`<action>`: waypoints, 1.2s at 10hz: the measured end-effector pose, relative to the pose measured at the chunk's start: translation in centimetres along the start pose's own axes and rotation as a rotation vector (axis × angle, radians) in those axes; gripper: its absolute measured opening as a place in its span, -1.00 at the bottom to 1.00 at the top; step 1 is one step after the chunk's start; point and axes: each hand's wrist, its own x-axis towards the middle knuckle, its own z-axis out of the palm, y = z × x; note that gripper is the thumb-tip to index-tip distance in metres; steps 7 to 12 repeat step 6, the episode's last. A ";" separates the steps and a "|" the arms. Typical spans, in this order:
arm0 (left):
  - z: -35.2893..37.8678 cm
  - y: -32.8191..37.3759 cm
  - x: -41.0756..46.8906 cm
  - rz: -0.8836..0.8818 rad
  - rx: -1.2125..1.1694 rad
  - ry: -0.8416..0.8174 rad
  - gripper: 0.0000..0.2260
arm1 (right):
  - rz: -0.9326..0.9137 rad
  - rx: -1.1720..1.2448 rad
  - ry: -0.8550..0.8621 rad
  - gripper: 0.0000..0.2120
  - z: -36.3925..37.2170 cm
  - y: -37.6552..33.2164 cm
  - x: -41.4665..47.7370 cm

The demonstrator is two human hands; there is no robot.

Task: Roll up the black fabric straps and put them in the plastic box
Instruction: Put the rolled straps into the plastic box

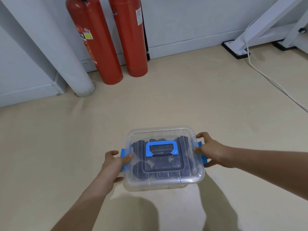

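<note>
The left hand (pixel 115 162) and right hand (pixel 211 150) are gripping the plastic box (pixel 166 182) by its blue side clips (pixel 123 155), over the floor (pixel 166 100). Rolled straps (pixel 140 169) are lying inside, under the lid. The box is probably handling light, rigid and slick.

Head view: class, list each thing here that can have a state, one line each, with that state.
plastic box: closed, held at both ends.
lid: on the box.
blue handle: folded flat on the lid.
black fabric straps: rolled, inside the box.
left hand: grips the box's left end.
right hand: grips the box's right end.
fire extinguishers: standing by the wall.
</note>
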 end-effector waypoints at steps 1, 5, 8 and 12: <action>-0.3 -0.3 0.1 -0.048 -0.070 -0.008 -0.37 | -0.012 -0.030 0.079 -0.44 -0.1 -0.5 0.1; 3.7 0.7 -2.8 0.432 1.401 0.338 -0.80 | -0.046 -0.761 0.212 -0.84 2.9 -3.3 -0.9; 2.5 1.5 -3.0 0.480 1.383 0.277 -0.78 | 0.001 -0.870 0.048 -0.75 2.3 -3.9 -1.5; 2.5 1.5 -3.0 0.480 1.383 0.277 -0.78 | 0.001 -0.870 0.048 -0.75 2.3 -3.9 -1.5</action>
